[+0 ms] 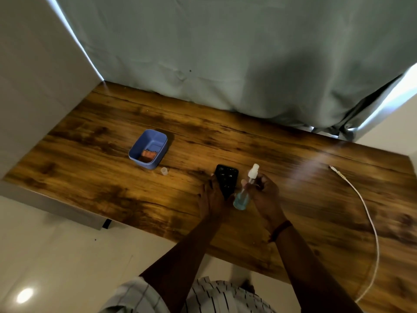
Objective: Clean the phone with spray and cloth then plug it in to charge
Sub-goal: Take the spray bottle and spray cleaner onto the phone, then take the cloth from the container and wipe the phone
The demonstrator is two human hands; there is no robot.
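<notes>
A black phone (226, 180) is held over the wooden table (112, 177) by my left hand (212, 197), which grips its near end. Just to its right, my right hand (264, 195) holds a small clear spray bottle (244, 193) with blue liquid and a white nozzle, tilted with the nozzle up near the phone. The bottle's clear cap (164, 171) stands on the table to the left. An orange-brown cloth (147, 155) lies in a blue tub (155, 137). A white charging cable (370, 222) curves along the right side, its plug pointing toward the middle.
A grey-green curtain (225, 53) hangs right behind the table's far edge. A pale wall (33, 86) closes off the left side. The table's near edge runs diagonally in front of me, with light floor (56, 267) below.
</notes>
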